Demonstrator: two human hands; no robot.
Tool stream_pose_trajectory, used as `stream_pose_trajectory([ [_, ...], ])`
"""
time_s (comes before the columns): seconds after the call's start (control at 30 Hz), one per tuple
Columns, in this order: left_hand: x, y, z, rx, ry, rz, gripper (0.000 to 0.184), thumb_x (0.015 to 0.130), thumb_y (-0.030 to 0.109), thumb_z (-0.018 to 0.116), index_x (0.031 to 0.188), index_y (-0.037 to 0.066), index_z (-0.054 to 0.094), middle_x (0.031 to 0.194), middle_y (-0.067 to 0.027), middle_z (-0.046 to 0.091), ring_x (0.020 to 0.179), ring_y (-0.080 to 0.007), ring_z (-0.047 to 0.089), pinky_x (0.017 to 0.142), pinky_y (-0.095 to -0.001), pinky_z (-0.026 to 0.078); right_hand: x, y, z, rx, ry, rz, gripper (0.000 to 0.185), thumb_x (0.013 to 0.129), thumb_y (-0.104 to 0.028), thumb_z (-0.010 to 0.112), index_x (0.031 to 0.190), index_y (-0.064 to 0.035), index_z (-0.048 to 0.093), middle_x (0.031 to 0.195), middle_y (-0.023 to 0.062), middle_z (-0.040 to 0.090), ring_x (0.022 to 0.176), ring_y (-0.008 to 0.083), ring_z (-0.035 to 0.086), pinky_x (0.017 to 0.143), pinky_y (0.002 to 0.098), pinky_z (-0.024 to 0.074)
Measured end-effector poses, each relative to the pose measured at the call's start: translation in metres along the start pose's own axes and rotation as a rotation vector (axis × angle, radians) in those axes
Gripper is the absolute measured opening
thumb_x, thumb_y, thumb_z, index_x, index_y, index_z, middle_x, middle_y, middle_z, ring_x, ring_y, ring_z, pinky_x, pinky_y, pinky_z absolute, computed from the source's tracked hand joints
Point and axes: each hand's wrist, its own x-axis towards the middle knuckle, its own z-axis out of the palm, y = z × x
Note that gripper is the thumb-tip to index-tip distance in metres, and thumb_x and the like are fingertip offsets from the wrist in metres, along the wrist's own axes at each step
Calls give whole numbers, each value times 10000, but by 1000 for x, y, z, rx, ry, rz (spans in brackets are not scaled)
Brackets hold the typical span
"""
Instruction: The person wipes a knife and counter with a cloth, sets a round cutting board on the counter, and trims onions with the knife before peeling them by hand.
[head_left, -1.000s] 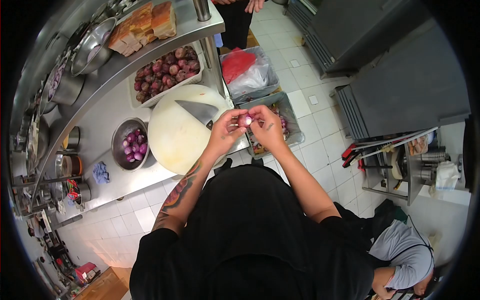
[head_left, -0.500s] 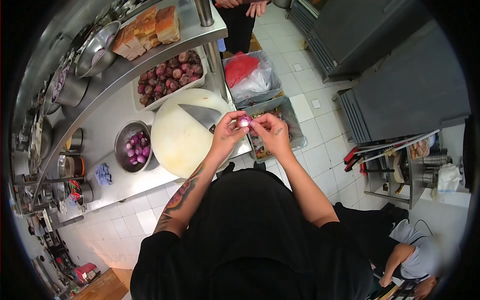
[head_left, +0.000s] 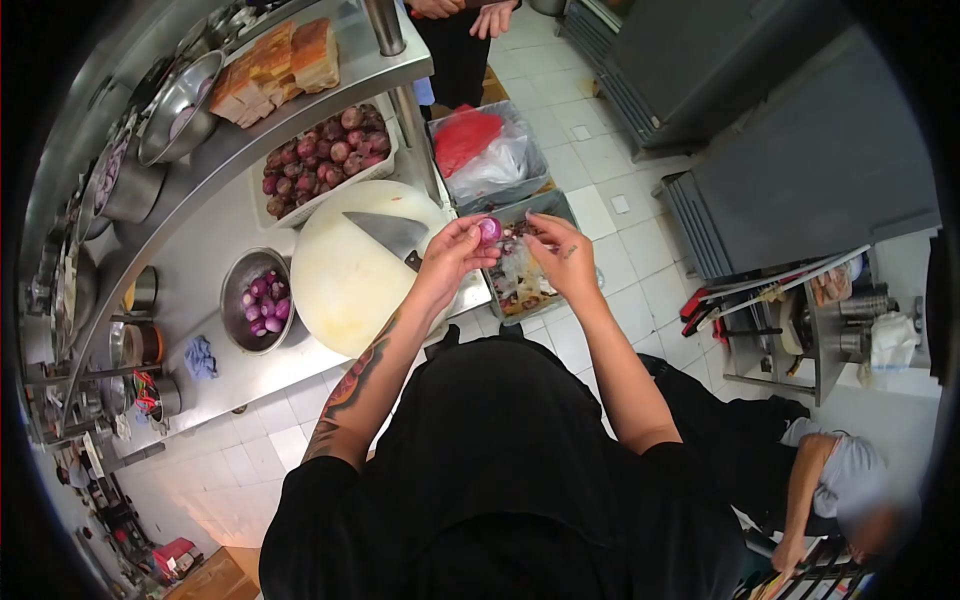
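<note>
My left hand (head_left: 451,262) grips a partly peeled red onion (head_left: 489,231), its shiny purple side facing up. A little to its right, my right hand (head_left: 563,257) is apart from the onion, thumb and fingers pinched on a small purple bit of onion skin (head_left: 530,213). Below both hands sits a grey bin (head_left: 562,212) with peelings and scraps in it. A knife (head_left: 385,232) with a broad blade lies on the round white cutting board (head_left: 345,290) left of my left hand. Peeled onions (head_left: 266,302) fill part of a steel bowl (head_left: 232,318) beside the board.
A white basket (head_left: 330,187) of unpeeled red onions stands behind the board. Slabs of meat (head_left: 275,70) lie on the raised steel shelf (head_left: 300,105). A second bin (head_left: 520,180) holds plastic bags. One person stands beyond the counter, another at lower right.
My right hand has drawn away from the onion to the right, taking a bit of skin with it. The onion stays in my left hand. The whole view has shifted slightly.
</note>
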Motion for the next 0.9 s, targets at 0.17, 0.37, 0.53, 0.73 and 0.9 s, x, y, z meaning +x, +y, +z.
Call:
stream_pose_trajectory([
  [0.17, 5, -7, -1, -74, -103, -64, 380, 1073, 239, 560, 1356, -14, 571, 1147, -92, 690, 970, -172, 687, 882, -329, 591, 3, -39, -2, 176, -98, -109, 354, 895, -68, 757, 1237, 2, 702, 1083, 151, 734, 874, 181, 735, 766, 305, 588],
  [0.37, -3, 0, 6, 95, -104, -32, 386, 1072, 275, 573, 1367, 26, 598, 1152, -72, 697, 948, -147, 674, 873, -316, 587, 1, -44, -6, 148, -220, -1, 350, 895, -78, 748, 1231, 9, 698, 1057, 141, 740, 832, 182, 744, 738, 295, 581],
  [0.53, -3, 4, 0, 185, -108, -44, 403, 1065, 291, 592, 1370, 29, 609, 1151, -83, 713, 992, -158, 688, 878, -324, 590, 2, -42, -1, 141, -281, 53, 352, 906, -62, 739, 1246, 10, 688, 1080, 117, 733, 925, 153, 728, 782, 296, 600],
  [0.73, -9, 3, 4, 270, -52, 31, 377, 1044, 228, 632, 1335, -13, 632, 1153, -108, 718, 1025, -175, 709, 902, -341, 598, -6, -46, 21, 47, -148, -89, 322, 864, -68, 689, 1167, 39, 671, 1002, 209, 717, 856, 307, 741, 751, 378, 582],
  [0.9, -5, -20, 3, 210, 48, 146, 401, 972, 153, 740, 1286, -73, 637, 1105, -113, 726, 946, -153, 705, 839, -291, 600, -10, -37, 43, -68, -12, -181, 261, 858, -41, 626, 1104, 32, 675, 999, 227, 709, 859, 377, 711, 753, 417, 567],
])
